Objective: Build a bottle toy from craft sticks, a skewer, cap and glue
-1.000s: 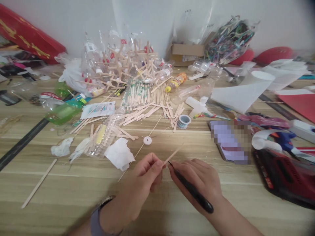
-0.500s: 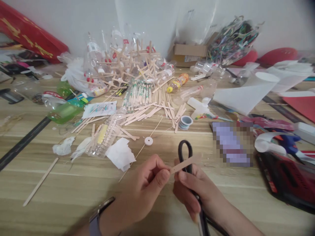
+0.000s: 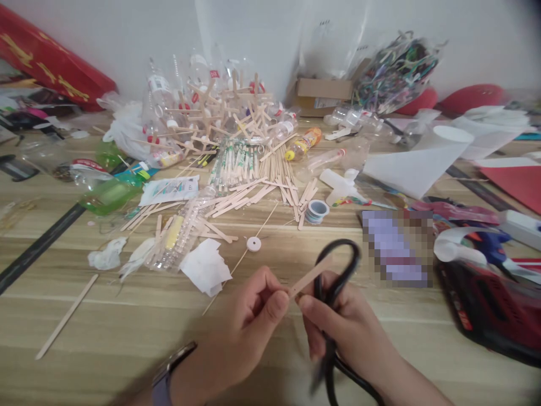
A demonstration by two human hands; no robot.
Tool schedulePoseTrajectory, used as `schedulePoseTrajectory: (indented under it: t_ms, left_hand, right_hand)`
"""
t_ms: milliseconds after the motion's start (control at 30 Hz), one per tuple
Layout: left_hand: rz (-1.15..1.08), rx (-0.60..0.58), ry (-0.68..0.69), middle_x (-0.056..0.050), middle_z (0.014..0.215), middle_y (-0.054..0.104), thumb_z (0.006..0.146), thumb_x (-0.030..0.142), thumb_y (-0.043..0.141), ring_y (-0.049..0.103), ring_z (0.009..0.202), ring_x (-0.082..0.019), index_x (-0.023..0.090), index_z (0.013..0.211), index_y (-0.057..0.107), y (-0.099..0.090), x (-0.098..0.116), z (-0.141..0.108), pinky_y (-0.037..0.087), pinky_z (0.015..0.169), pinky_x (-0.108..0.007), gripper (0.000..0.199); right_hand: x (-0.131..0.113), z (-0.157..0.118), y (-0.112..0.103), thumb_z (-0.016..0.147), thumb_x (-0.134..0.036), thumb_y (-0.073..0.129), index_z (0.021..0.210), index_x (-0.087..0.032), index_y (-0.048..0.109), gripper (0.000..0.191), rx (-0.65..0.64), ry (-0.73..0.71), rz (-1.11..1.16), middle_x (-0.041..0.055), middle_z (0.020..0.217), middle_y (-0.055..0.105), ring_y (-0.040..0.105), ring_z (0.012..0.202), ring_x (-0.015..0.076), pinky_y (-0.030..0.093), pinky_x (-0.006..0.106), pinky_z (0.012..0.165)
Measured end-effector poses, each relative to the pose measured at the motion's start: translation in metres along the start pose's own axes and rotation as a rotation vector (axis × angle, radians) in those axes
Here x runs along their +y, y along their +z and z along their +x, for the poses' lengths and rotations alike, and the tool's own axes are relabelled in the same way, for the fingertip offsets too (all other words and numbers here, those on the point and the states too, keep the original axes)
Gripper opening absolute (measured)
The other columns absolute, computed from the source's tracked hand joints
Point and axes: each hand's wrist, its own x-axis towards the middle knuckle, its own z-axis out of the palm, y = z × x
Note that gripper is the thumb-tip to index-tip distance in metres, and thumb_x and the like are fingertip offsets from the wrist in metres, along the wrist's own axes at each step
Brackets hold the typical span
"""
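Between finger and thumb, my left hand (image 3: pixel 262 310) pinches one end of a flat wooden craft stick (image 3: pixel 310 276), which slants up to the right. My right hand (image 3: pixel 344 321) is closed on a pair of black-handled scissors (image 3: pixel 353 256); one handle loop stands above the fingers and the blurred blades point down toward me. The right thumb and fingertips come close to the stick's held end; whether they touch it I cannot tell. Beyond my hands lies a thin skewer (image 3: pixel 240 260) through a small white disc (image 3: pixel 253 244), beside a torn white paper (image 3: pixel 205 267).
A loose craft stick (image 3: pixel 67 316) lies at the left. Piled sticks and plastic bottles (image 3: pixel 160 84) fill the back, near a cardboard box (image 3: pixel 323 90). A spool (image 3: pixel 316 211), a pixelated rectangle (image 3: pixel 395 245) and a red-black case (image 3: pixel 494 316) sit at the right.
The scissors have turned in my right hand, their loop swinging right and the blades swinging left. The craft stick tilts more steeply. My left hand keeps its pinch.
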Motion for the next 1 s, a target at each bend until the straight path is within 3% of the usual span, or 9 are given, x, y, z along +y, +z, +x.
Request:
schedulePoseTrajectory:
  t_ms: [67, 133, 267, 400, 533, 700, 833, 1000]
  left_hand:
    - [-0.073, -0.039, 0.018, 0.009, 0.060, 0.034, 0.090, 0.057, 0.051, 0.026, 0.053, -0.008, 0.020, 0.084, 0.048, 0.001, 0.000, 0.001, 0.020, 0.049, -0.024, 0.038]
    - [-0.164, -0.057, 0.013, 0.010, 0.057, 0.035, 0.088, 0.057, 0.054, 0.025, 0.051, -0.008, 0.020, 0.086, 0.049, 0.003, 0.000, 0.004, 0.021, 0.049, -0.023, 0.038]
    - [-0.274, 0.036, -0.022, 0.010, 0.053, 0.034, 0.089, 0.054, 0.056, 0.026, 0.050, -0.008, 0.019, 0.084, 0.049, 0.006, -0.002, 0.010, 0.022, 0.050, -0.023, 0.036]
    - [-0.339, 0.154, 0.031, 0.011, 0.051, 0.032, 0.090, 0.049, 0.056, 0.025, 0.049, -0.008, 0.020, 0.086, 0.048, 0.003, -0.002, 0.012, 0.022, 0.050, -0.023, 0.031]
    - [-0.049, 0.192, 0.032, 0.007, 0.058, 0.039, 0.092, 0.050, 0.051, 0.033, 0.053, -0.010, 0.019, 0.099, 0.056, 0.001, 0.002, 0.006, 0.025, 0.050, -0.024, 0.033]
    - [0.314, 0.269, 0.054, 0.003, 0.068, 0.052, 0.095, 0.049, 0.044, 0.042, 0.058, -0.013, 0.021, 0.096, 0.060, 0.006, 0.003, 0.001, 0.030, 0.052, -0.025, 0.033]
    - [0.461, 0.329, 0.081, 0.002, 0.073, 0.057, 0.097, 0.044, 0.042, 0.049, 0.063, -0.014, 0.022, 0.090, 0.057, 0.007, 0.001, 0.000, 0.035, 0.057, -0.026, 0.027]
    - [0.529, 0.362, 0.131, 0.001, 0.078, 0.060, 0.098, 0.036, 0.040, 0.056, 0.070, -0.016, 0.023, 0.091, 0.053, 0.008, -0.002, -0.005, 0.042, 0.064, -0.027, 0.020]
  right_hand:
    - [0.002, 0.003, 0.004, 0.082, -0.057, 0.059, 0.060, -0.020, 0.049, 0.044, -0.163, 0.195, 0.334, -0.0082, 0.031, 0.040, 0.030, 0.024, 0.0056, 0.021, 0.020, 0.030]
    - [0.004, 0.005, 0.006, 0.078, -0.060, 0.062, 0.052, -0.020, 0.044, 0.051, -0.211, 0.261, 0.508, -0.0099, 0.028, 0.032, 0.024, 0.023, 0.0032, 0.018, 0.019, 0.031]
    - [0.005, 0.007, 0.006, 0.075, -0.053, 0.069, 0.054, -0.019, 0.045, 0.046, -0.111, 0.271, 0.540, -0.0084, 0.030, 0.039, 0.028, 0.025, 0.0032, 0.018, 0.018, 0.032]
    - [0.004, 0.007, 0.003, 0.074, -0.053, 0.069, 0.064, -0.021, 0.046, 0.041, -0.048, 0.259, 0.511, -0.0102, 0.030, 0.040, 0.029, 0.024, 0.0047, 0.017, 0.017, 0.031]
    - [-0.001, 0.004, 0.001, 0.078, -0.053, 0.066, 0.070, -0.021, 0.048, 0.038, 0.038, 0.190, 0.296, -0.0081, 0.036, 0.047, 0.037, 0.029, 0.0064, 0.028, 0.018, 0.034]
    - [-0.006, -0.001, -0.001, 0.087, -0.039, 0.059, 0.068, -0.020, 0.053, 0.027, 0.263, -0.122, -0.241, -0.0027, 0.048, 0.056, 0.049, 0.042, 0.0101, 0.037, 0.021, 0.041]
    - [-0.004, -0.002, -0.001, 0.086, -0.027, 0.056, 0.057, -0.021, 0.052, 0.030, 0.365, -0.346, -0.559, -0.0012, 0.050, 0.055, 0.051, 0.045, 0.0117, 0.039, 0.023, 0.043]
    - [-0.001, -0.002, 0.002, 0.088, -0.025, 0.055, 0.058, -0.021, 0.052, 0.030, 0.364, -0.405, -0.702, -0.0013, 0.050, 0.054, 0.050, 0.046, 0.0123, 0.037, 0.024, 0.043]
